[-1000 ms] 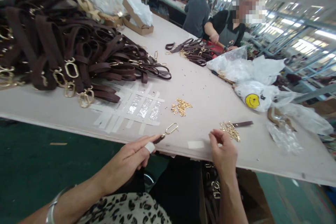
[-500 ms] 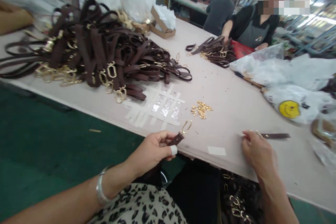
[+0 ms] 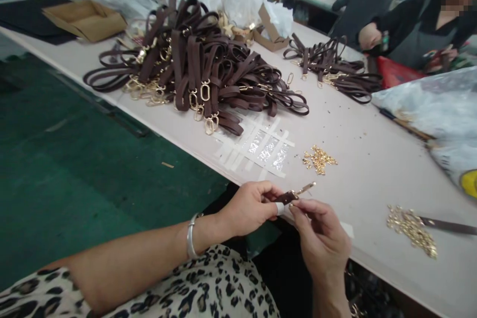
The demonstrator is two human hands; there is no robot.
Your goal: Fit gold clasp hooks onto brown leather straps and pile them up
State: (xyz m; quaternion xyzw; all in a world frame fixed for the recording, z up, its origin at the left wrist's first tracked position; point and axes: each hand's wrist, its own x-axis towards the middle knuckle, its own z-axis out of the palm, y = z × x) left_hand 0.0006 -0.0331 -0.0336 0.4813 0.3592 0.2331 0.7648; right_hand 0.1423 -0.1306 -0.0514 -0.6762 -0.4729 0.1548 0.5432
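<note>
My left hand (image 3: 251,205) pinches the end of a dark brown leather strap (image 3: 286,197) that carries a gold clasp (image 3: 304,189), held just over the table's near edge. A white tape wrap sits on one of its fingers. My right hand (image 3: 320,238) has its fingers pinched against the same strap end, right below the clasp; whether a small piece is between them I cannot make out. A little heap of gold fittings (image 3: 319,158) lies on the table beyond the hands. A second heap of gold fittings (image 3: 412,228) lies to the right, beside a loose strap (image 3: 447,226).
A big pile of brown straps with gold buckles (image 3: 201,67) fills the table's left middle, by a patch of taped strips (image 3: 257,146). A cardboard box (image 3: 85,19) sits far left. Plastic bags (image 3: 436,109) lie right. A co-worker in black (image 3: 417,25) handles more straps (image 3: 331,67) opposite.
My right hand left the fittings on the right and came across to meet the strap end in my left hand. The view swung left, and my left hand kept its hold.
</note>
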